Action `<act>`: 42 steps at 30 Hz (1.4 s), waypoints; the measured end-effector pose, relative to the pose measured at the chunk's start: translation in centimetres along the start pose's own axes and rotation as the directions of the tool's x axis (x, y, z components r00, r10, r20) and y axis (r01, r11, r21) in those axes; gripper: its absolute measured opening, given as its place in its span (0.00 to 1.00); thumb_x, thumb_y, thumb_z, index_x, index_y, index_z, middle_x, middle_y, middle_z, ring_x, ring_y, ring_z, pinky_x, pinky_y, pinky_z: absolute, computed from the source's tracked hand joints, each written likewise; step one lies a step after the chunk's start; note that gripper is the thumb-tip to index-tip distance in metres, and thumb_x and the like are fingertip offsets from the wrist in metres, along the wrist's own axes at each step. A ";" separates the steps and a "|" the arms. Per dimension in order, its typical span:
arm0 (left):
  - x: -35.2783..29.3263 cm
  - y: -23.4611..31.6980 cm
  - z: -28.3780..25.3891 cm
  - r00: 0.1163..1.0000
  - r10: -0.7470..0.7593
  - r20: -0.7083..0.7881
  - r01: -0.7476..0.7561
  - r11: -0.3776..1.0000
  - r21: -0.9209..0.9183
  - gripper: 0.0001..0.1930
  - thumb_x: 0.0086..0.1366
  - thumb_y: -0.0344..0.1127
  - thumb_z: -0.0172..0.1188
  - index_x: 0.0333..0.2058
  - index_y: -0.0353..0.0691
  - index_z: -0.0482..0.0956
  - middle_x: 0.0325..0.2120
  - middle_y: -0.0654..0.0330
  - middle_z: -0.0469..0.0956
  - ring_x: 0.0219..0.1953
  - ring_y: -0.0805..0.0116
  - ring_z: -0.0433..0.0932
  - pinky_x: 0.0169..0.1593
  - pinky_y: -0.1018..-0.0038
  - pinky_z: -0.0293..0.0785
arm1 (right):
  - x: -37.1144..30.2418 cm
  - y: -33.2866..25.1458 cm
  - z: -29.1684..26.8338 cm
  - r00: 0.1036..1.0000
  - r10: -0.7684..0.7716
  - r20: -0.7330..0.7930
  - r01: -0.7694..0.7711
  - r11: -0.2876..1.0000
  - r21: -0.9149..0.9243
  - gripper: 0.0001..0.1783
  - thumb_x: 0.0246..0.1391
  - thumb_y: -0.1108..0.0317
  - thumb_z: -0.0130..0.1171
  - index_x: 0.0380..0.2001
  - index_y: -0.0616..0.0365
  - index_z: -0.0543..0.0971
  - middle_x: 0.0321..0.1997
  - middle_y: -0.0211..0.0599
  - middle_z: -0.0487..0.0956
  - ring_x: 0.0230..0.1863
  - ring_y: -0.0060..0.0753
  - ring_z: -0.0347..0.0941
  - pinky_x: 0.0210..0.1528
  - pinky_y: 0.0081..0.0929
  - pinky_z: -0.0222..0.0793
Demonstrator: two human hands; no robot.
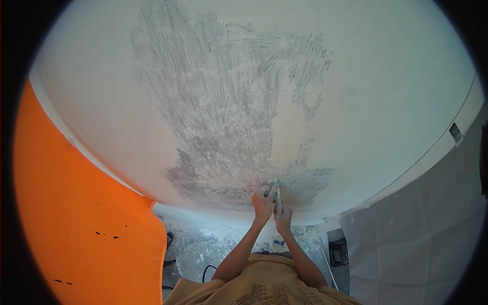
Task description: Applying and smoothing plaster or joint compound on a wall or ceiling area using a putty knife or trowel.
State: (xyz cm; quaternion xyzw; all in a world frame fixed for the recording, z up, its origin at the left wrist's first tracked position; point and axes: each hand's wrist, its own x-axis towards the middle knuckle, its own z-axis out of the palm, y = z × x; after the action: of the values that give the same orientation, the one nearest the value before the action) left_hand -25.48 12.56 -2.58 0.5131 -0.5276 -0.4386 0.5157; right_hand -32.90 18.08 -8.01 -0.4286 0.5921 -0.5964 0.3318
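In front of me a broad white wall (366, 112) carries a rough grey patch (218, 101), streaked with scratch marks. Low on this patch, a narrow hand scraper (277, 193) with a whitish, dusty handle stands upright, its head against the surface. My right hand (283, 218) is closed round the lower part of the handle. Just above it, my left hand (263, 202) is closed on the scraper near its head, thumb pressed along it. The scraper's edge is small and partly hidden by the fingers.
Orange sheeting (91, 218) hangs at the left and a grey sheet (417, 229) at the right. Below, the floor (198, 239) is spattered with white dust and flakes. A round pale container (278, 243) stands under my arms. A dark object (338, 252) lies beside the grey sheet.
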 end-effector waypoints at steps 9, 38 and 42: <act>0.4 2.7 1.5 1.000 -0.001 0.029 0.008 0.976 -0.220 0.17 0.65 0.37 0.61 0.20 0.34 0.72 0.15 0.67 0.71 0.19 0.82 0.68 0.23 0.78 0.71 | 2.0 -1.7 -1.8 0.998 0.064 0.001 -0.064 0.997 0.040 0.23 0.66 0.57 0.48 0.20 0.62 0.73 0.15 0.24 0.64 0.18 0.15 0.57 0.23 0.21 0.56; 0.5 4.7 1.3 0.993 0.093 -0.073 -0.098 0.993 -0.071 0.19 0.64 0.40 0.62 0.18 0.33 0.72 0.12 0.66 0.68 0.18 0.80 0.63 0.21 0.75 0.61 | 2.1 -3.6 -0.5 0.991 0.042 -0.126 -0.048 0.998 -0.043 0.26 0.66 0.56 0.48 0.19 0.65 0.74 0.13 0.27 0.65 0.17 0.20 0.59 0.20 0.29 0.56; 1.4 8.4 1.1 0.995 0.093 -0.029 -0.096 0.982 -0.160 0.19 0.64 0.40 0.62 0.18 0.33 0.72 0.13 0.67 0.68 0.19 0.81 0.64 0.22 0.77 0.63 | 3.7 -6.4 -0.5 0.994 -0.017 -0.111 0.031 0.992 0.126 0.27 0.66 0.55 0.48 0.18 0.66 0.74 0.12 0.29 0.65 0.17 0.21 0.60 0.21 0.30 0.56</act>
State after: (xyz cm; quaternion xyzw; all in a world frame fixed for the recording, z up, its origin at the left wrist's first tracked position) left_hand -27.24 11.86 5.83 0.4487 -0.5087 -0.4493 0.5814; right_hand -34.20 15.45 -1.23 -0.3803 0.5647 -0.6596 0.3186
